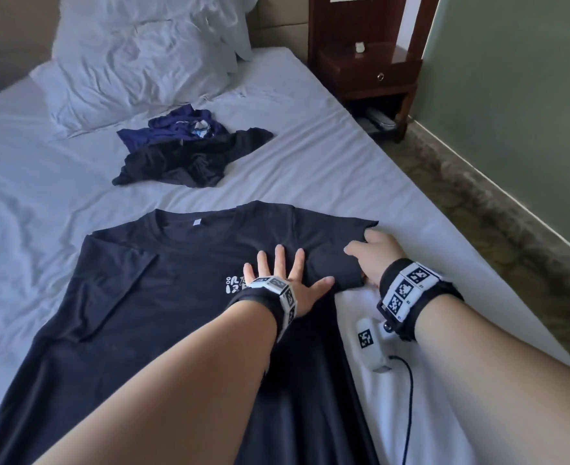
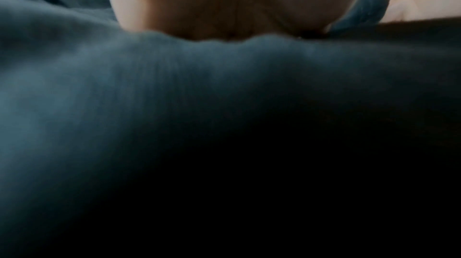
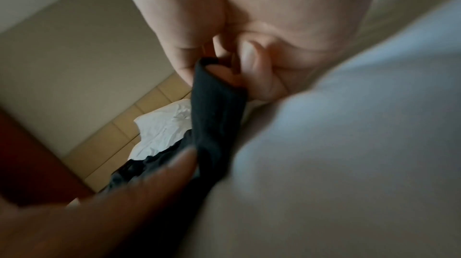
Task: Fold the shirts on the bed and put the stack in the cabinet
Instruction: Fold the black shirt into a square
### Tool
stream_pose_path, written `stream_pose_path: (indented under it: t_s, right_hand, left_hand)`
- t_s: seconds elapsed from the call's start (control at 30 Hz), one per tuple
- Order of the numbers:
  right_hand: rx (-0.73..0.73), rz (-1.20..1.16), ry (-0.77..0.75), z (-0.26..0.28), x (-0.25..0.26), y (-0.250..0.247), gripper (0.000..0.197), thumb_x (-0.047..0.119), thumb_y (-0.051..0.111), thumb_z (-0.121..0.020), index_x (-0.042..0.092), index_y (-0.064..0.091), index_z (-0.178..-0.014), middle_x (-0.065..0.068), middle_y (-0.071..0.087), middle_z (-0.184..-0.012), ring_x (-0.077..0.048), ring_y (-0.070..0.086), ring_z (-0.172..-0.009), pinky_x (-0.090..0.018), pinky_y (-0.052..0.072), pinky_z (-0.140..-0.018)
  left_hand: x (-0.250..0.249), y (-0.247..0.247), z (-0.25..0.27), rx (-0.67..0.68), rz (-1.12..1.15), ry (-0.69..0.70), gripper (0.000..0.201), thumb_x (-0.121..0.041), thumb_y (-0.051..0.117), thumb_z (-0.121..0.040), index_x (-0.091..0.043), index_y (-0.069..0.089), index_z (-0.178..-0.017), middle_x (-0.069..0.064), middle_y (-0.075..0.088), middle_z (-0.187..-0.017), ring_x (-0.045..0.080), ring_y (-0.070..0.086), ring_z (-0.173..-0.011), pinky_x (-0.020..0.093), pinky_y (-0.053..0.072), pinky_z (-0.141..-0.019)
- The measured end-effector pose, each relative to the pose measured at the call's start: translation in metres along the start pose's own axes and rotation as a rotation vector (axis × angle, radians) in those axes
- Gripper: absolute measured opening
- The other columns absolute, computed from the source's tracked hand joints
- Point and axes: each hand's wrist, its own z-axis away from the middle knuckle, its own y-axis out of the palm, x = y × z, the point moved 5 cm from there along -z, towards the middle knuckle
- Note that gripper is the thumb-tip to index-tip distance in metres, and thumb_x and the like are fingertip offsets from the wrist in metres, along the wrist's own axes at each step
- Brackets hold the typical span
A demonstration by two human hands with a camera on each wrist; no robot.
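Note:
A dark navy T-shirt (image 1: 162,290) with a white chest print lies spread flat on the white bed (image 1: 310,172), collar towards the pillows. My left hand (image 1: 285,273) presses flat on its chest with fingers spread. My right hand (image 1: 374,253) grips the shirt's right sleeve (image 1: 337,243), fingers curled round the cloth; in the right wrist view the sleeve edge (image 3: 214,116) sits between thumb and fingers. In the left wrist view only the palm (image 2: 224,5) and dark fabric (image 2: 174,84) show. Two crumpled dark shirts (image 1: 189,152) lie in a heap farther up the bed.
White pillows (image 1: 142,62) lean at the head of the bed. A dark wooden nightstand (image 1: 371,72) stands past the bed's right corner, with patterned carpet (image 1: 478,203) along the right side. A white device with a cable (image 1: 372,347) lies on the sheet below my right wrist.

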Motion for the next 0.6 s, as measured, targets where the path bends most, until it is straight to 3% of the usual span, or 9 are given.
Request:
stream_pose_path:
  t_s: [0.07, 0.13, 0.2, 0.23, 0.3, 0.33, 0.4, 0.47, 0.6]
  right_hand:
    - [-0.026, 0.162, -0.091, 0.005, 0.027, 0.001, 0.019, 0.017, 0.058, -0.084, 0.009, 0.045, -0.073, -0.007, 0.049, -0.07, -0.026, 0.047, -0.064, -0.034, 0.039, -0.059]
    - [-0.034, 0.286, -0.182, 0.013, 0.054, 0.011, 0.016, 0.018, 0.055, -0.089, 0.006, 0.048, -0.082, -0.006, 0.052, -0.074, -0.025, 0.048, -0.065, -0.032, 0.034, -0.056]
    - [0.042, 0.368, -0.276, 0.026, 0.076, 0.038, 0.014, 0.021, 0.054, -0.09, 0.007, 0.054, -0.092, -0.006, 0.059, -0.082, -0.025, 0.055, -0.072, -0.03, 0.039, -0.057]
    - [0.118, 0.42, -0.314, 0.034, 0.083, 0.058, 0.015, 0.024, 0.055, -0.091, 0.01, 0.057, -0.097, -0.005, 0.063, -0.088, -0.027, 0.06, -0.079, -0.031, 0.044, -0.062]
    - [0.285, 0.556, -0.347, 0.048, 0.085, 0.098, 0.034, 0.038, 0.054, -0.095, 0.018, 0.059, -0.122, -0.003, 0.067, -0.118, -0.031, 0.062, -0.109, -0.036, 0.051, -0.087]
    - [0.338, 0.617, -0.331, 0.053, 0.082, 0.113, 0.048, 0.044, 0.05, -0.098, 0.019, 0.053, -0.139, -0.002, 0.059, -0.138, -0.03, 0.056, -0.125, -0.037, 0.047, -0.1]
    - [0.395, 0.677, -0.272, 0.055, 0.069, 0.132, 0.059, 0.046, 0.043, -0.102, 0.019, 0.036, -0.154, -0.003, 0.045, -0.155, -0.027, 0.046, -0.138, -0.036, 0.039, -0.11]
    - [0.47, 0.756, -0.201, 0.054, 0.048, 0.144, 0.067, 0.043, 0.047, -0.1, 0.023, 0.023, -0.159, -0.005, 0.048, -0.152, -0.029, 0.052, -0.132, -0.037, 0.042, -0.108]
    - [0.505, 0.875, -0.152, 0.047, 0.023, 0.159, 0.085, 0.04, 0.052, -0.095, 0.037, -0.003, -0.16, -0.007, 0.064, -0.127, -0.029, 0.066, -0.104, -0.039, 0.052, -0.096]
  left_hand:
    - [0.006, -0.02, 0.006, -0.033, 0.199, 0.045, 0.09, -0.092, 0.014, -0.083, -0.049, -0.013, -0.157, -0.01, -0.011, -0.17, 0.024, -0.014, -0.157, 0.051, -0.01, -0.125]
    - [0.028, -0.044, 0.014, -0.157, 0.336, 0.07, 0.082, -0.083, 0.019, -0.091, -0.048, -0.011, -0.158, -0.003, 0.0, -0.172, 0.023, -0.007, -0.158, 0.045, -0.002, -0.127]
    - [0.072, -0.059, 0.026, -0.27, 0.28, 0.017, 0.079, -0.078, 0.02, -0.095, -0.045, -0.011, -0.159, 0.002, 0.001, -0.172, 0.025, -0.009, -0.158, 0.045, -0.001, -0.127]
    - [0.1, -0.061, 0.035, -0.301, 0.212, -0.051, 0.079, -0.078, 0.02, -0.095, -0.044, -0.011, -0.159, 0.003, -0.001, -0.172, 0.027, -0.012, -0.157, 0.046, -0.002, -0.126]
    - [0.159, -0.057, 0.051, -0.299, 0.109, -0.213, 0.084, -0.083, 0.018, -0.09, -0.045, -0.01, -0.159, 0.003, -0.007, -0.171, 0.029, -0.017, -0.156, 0.052, -0.006, -0.125]
    - [0.185, -0.051, 0.059, -0.265, 0.098, -0.284, 0.087, -0.087, 0.017, -0.087, -0.046, -0.01, -0.159, 0.002, -0.011, -0.171, 0.031, -0.02, -0.155, 0.054, -0.008, -0.124]
    - [0.222, -0.032, 0.07, -0.155, 0.105, -0.376, 0.092, -0.093, 0.014, -0.081, -0.048, -0.011, -0.158, -0.001, -0.018, -0.17, 0.031, -0.022, -0.154, 0.057, -0.01, -0.123]
    - [0.236, -0.015, 0.071, -0.074, 0.098, -0.386, 0.097, -0.097, 0.012, -0.076, -0.05, -0.014, -0.157, -0.006, -0.025, -0.168, 0.03, -0.024, -0.154, 0.06, -0.011, -0.121]
    - [0.24, -0.006, 0.056, -0.04, 0.057, -0.373, 0.101, -0.1, 0.011, -0.072, -0.05, -0.017, -0.156, -0.006, -0.025, -0.167, 0.033, -0.021, -0.154, 0.064, -0.008, -0.12]
